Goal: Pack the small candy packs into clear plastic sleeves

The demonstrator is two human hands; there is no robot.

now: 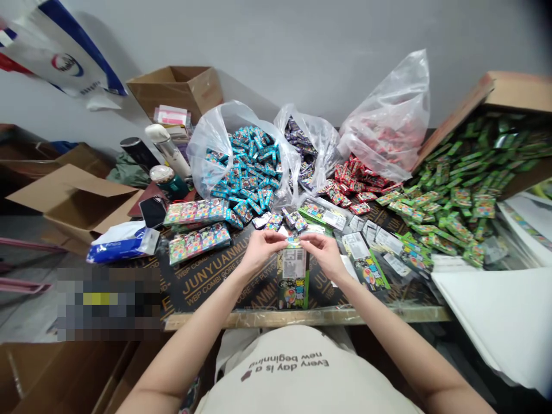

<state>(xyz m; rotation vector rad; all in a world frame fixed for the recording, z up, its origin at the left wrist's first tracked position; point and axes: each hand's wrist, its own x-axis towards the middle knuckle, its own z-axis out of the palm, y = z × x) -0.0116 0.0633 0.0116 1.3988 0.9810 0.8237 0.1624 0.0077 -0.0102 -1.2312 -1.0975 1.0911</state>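
Note:
Both hands meet at the top end of a flat green-and-black printed package (294,282) near the table's front edge. My left hand (268,247) pinches its upper left corner, and my right hand (321,250) pinches the upper right. A colourful strip shows between the fingertips. Just beyond lie a few small dark purple packets (295,218). To the right of my right hand rests a similar green package (366,261) with a white label. Another green package (323,211) lies farther back.
Clear bags hold blue packets (250,167), purple packets (302,141) and red packets (353,178). Green packets (461,190) spill from a tilted carton at right. Stacked multicoloured packs (200,241), a wipes pack (123,241), a phone (153,211) and bottles (168,149) stand left.

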